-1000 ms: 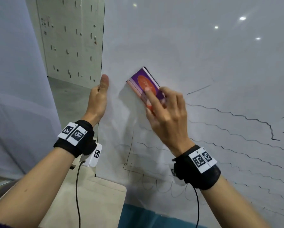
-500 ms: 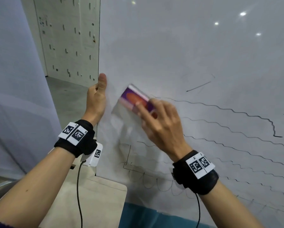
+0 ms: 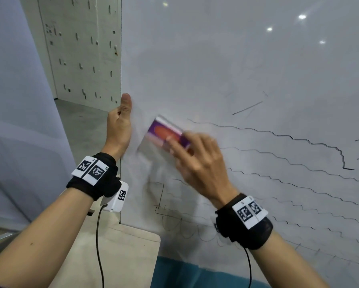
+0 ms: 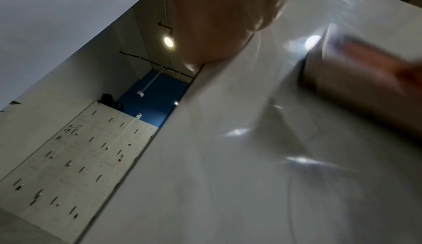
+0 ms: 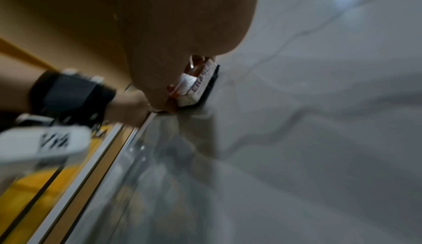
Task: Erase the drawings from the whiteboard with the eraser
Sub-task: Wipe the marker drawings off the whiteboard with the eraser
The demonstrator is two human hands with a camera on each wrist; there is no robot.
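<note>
A purple and orange eraser (image 3: 166, 132) lies flat against the whiteboard (image 3: 226, 59), blurred by motion, and my right hand (image 3: 197, 161) grips its lower end. In the right wrist view the eraser (image 5: 198, 83) shows its white side with lettering and its dark felt on the board. My left hand (image 3: 118, 125) grips the board's left edge, thumb on the front face. Black wavy lines (image 3: 288, 161) run across the board to the right of the eraser. A box outline and loops (image 3: 174, 217) sit below it.
A pale table corner (image 3: 120, 252) stands below the board's left edge, with a teal surface (image 3: 184, 273) beside it. Behind the board's edge is a wall of white lockers (image 3: 80, 48). A grey partition (image 3: 12, 100) fills the left.
My right hand has swept the eraser down and to the left across the board. The left hand has stayed on the board's edge.
</note>
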